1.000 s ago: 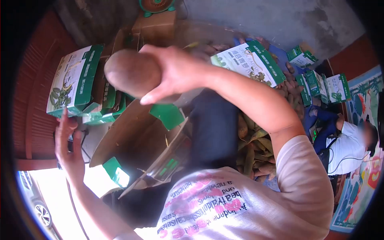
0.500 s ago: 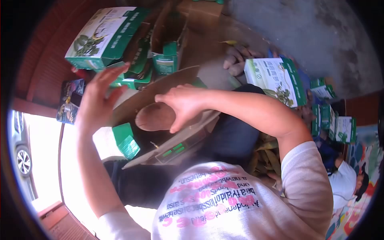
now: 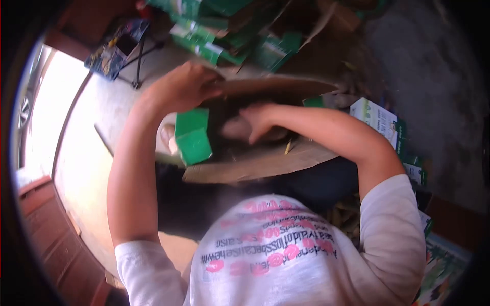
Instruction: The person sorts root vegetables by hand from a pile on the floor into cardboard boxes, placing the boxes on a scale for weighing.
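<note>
In an open cardboard box (image 3: 255, 171) on my lap, my right hand (image 3: 260, 120) is closed around a brown tuber (image 3: 235, 128), low inside the box and blurred. My left hand (image 3: 194, 85) is over the box's far left corner, its fingers bent but apart, with nothing visible between them. A green flap (image 3: 193, 136) stands at the box's left end. Close to the near wall lies a small yellow piece (image 3: 288, 147).
Green and white cartons (image 3: 204, 41) are piled beyond the box. More cartons (image 3: 375, 120) stand at the right, near tubers (image 3: 352, 84) on the floor. A small folding stool (image 3: 117, 48) with a dark phone-like object on it is at the upper left.
The view has shifted and turned. The tuber in my right hand is now lower and deeper in the box. My left hand has moved closer to the box's far edge, its fingers more bent.
</note>
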The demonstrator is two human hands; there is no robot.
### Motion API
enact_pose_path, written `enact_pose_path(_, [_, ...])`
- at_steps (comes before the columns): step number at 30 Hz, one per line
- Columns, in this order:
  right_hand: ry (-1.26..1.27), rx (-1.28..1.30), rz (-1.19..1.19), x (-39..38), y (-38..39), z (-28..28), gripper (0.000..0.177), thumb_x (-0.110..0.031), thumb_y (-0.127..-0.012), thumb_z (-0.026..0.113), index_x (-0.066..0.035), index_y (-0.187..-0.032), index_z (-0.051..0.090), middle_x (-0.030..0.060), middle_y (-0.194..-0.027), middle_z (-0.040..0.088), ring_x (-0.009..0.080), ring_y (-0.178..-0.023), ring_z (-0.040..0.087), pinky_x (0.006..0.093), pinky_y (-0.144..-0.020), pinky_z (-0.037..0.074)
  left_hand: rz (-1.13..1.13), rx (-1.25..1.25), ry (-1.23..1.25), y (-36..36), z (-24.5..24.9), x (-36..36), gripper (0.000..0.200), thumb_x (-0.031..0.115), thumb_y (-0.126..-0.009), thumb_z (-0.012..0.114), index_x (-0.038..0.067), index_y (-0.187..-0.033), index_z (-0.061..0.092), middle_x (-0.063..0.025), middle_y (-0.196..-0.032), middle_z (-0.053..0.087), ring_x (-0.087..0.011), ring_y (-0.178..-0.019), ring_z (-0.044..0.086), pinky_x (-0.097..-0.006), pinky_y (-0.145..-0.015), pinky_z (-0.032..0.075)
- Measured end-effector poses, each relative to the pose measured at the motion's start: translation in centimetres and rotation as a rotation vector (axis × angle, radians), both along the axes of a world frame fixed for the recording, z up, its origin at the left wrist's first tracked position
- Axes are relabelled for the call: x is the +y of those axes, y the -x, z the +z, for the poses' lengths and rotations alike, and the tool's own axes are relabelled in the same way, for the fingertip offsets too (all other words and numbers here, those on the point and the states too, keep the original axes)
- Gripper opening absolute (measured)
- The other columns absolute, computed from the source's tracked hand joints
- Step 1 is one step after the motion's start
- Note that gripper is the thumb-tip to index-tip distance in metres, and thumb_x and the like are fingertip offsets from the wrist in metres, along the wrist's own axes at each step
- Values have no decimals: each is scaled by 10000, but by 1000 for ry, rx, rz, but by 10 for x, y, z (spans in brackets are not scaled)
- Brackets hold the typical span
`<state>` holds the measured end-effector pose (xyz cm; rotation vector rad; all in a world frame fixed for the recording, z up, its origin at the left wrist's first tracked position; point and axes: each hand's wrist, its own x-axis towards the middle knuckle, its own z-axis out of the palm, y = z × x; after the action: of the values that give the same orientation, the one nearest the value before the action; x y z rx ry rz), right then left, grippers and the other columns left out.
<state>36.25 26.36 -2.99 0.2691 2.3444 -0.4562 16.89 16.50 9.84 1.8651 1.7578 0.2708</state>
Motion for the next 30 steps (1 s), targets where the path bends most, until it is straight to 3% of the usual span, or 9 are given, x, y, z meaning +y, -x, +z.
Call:
enact_pose_path(1, [52, -195, 61, -2, 14, -4, 947, -485, -556, 758, -16, -1300, 407, 184, -1254, 504, 284, -1162, 491, 378, -959, 403, 1, -50, -28, 0, -5, -2, 284, 248, -858, 577, 36, -1040, 623, -188, -867, 643, -353, -835, 610, -397, -726, 486])
enact_pose_path(4, [132, -497, 162, -12, 40, -22, 892, -496, -591, 736, -27, -1287, 433, 174, -1265, 496, 286, -1159, 485, 371, -955, 400, 17, -37, 35, 0, -12, -2, 275, 244, -882, 538, 38, -1045, 619, -181, -888, 641, -354, -861, 601, -406, -751, 483])
enact_pose_path(8, [135, 189, 356, -38, 22, -118, 616, -442, -692, 671, -68, -1168, 555, 142, -1182, 558, 289, -1068, 538, 380, -916, 423, 69, -26, 51, -5, -13, -4, 184, 192, -889, 499, 64, -927, 626, -172, -879, 638, -363, -853, 606, -444, -739, 481])
enact_pose_path(15, [179, 133, 402, -52, 34, -183, 430, -356, -718, 647, -85, -1051, 627, 139, -1081, 609, 293, -1013, 572, 401, -897, 438, 52, -25, 13, -3, -17, -3, 242, 208, -897, 510, 34, -1034, 607, -185, -856, 626, -363, -841, 592, -409, -745, 486])
enact_pose_path(21, [160, 267, 261, -44, 34, -209, 286, -281, -741, 627, -99, -951, 690, 137, -995, 653, 296, -966, 600, 419, -880, 451, 85, -43, 13, -7, -3, -6, 234, 217, -896, 521, 25, -988, 618, -210, -850, 619, -371, -819, 587, -414, -696, 469])
enact_pose_path(24, [155, -30, 203, -27, 36, -33, 312, -276, -768, 613, -78, -1007, 653, 165, -1008, 632, 298, -991, 590, 431, -882, 449, 43, -83, 86, -6, -1, 0, 277, 230, -883, 552, 14, -1048, 604, -202, -840, 626, -371, -811, 589, -407, -720, 462])
enact_pose_path(26, [219, 373, -37, -13, -3, 23, 401, -303, -794, 609, -64, -1114, 579, 163, -1061, 602, 297, -1034, 569, 430, -887, 447, 59, -44, 21, -14, 9, -3, 391, 331, -851, 606, 5, -1066, 594, -199, -978, 620, -347, -938, 575, -394, -831, 447])
enact_pose_path(28, [232, 485, -141, 5, -41, 101, 446, -293, -834, 579, -50, -1199, 497, 175, -1123, 550, 335, -1054, 536, 410, -889, 445, 50, -14, 29, -22, 24, 0, 353, 232, -843, 617, 37, -1136, 587, -190, -978, 638, -339, -934, 605, -364, -808, 459])
enact_pose_path(30, [247, 869, -296, 26, -99, 144, 409, -226, -842, 591, -47, -1200, 503, 159, -1115, 557, 297, -1036, 558, 373, -880, 461, 39, -310, 22, -4, -1, 2, 375, 247, -892, 556, 26, -1196, 549, -172, -1078, 626, -249, -1016, 596, -316, -877, 428])
